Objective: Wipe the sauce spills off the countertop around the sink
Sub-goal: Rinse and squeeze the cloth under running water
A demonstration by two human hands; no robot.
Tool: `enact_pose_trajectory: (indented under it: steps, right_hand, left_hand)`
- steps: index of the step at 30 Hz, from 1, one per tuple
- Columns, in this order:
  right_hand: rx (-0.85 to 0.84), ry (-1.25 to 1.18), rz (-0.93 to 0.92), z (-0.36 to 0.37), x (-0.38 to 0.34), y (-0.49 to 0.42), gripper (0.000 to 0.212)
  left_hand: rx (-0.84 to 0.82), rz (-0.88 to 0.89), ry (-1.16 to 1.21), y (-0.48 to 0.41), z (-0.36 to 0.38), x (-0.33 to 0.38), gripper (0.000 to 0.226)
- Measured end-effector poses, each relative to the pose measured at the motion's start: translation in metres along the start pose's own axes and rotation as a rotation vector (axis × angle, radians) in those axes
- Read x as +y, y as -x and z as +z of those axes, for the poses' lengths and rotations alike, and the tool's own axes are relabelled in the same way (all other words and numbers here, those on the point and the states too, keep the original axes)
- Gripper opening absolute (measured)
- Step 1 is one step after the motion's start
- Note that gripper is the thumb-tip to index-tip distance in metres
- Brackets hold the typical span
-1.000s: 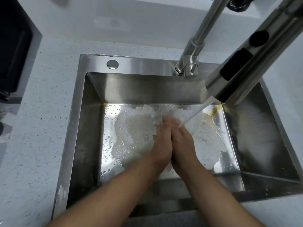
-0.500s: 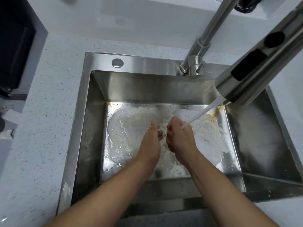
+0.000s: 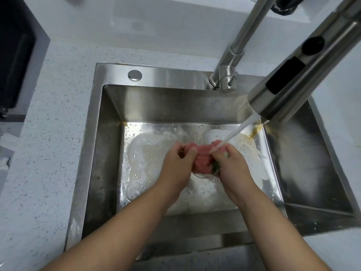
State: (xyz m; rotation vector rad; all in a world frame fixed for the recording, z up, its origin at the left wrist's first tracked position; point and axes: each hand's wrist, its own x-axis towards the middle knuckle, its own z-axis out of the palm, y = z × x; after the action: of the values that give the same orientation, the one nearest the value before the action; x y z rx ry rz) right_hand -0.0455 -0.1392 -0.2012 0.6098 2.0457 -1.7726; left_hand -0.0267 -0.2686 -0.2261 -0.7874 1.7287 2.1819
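Pink cloth (image 3: 201, 159), wet and bunched into a crumpled wad, is held low over the middle of the stainless steel sink (image 3: 105, 163), above its floor. The wad's long axis runs left to right, from one hand to the other, with a lower fold sagging towards the near edge of the basin. A small green patch (image 3: 215, 168) shows at the wad's right side, against the right palm, and a thin dark thread (image 3: 199, 176) loops just below it.

The hands are close together, each clamped on an end of the cloth. The left hand (image 3: 177, 165) has its fingers curled over the left end and its thumb pressed on top. The right hand (image 3: 232, 167) grips the right end with fingers wrapped around it. Both forearms reach in from the near edge, bare.

A water stream (image 3: 234, 133) slants down and left from the spray head (image 3: 289, 81), which looms large at upper right, and lands on the cloth just beside the right hand's knuckles. Foamy water (image 3: 148, 153) spreads across the sink floor. Orange sauce residue (image 3: 254, 132) streaks the far right corner of the basin floor, under the spray head.

The faucet neck (image 3: 248, 30) rises from its base on the sink's back deck, where a round metal cap (image 3: 134, 75) sits well to the left. The speckled white table (image 3: 48, 153) surrounds the sink, with a pale smear (image 3: 74, 227) on the sink's near left rim. A dark appliance (image 3: 17, 65) stands at the far left.
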Motion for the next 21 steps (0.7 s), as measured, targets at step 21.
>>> enact_pose_trajectory:
  steps: [21]
  right_hand:
    - [-0.102, -0.017, -0.120, 0.041, 0.011, 0.029, 0.033]
  left_hand:
    - [-0.103, -0.190, 0.306, 0.009, 0.035, 0.019, 0.055]
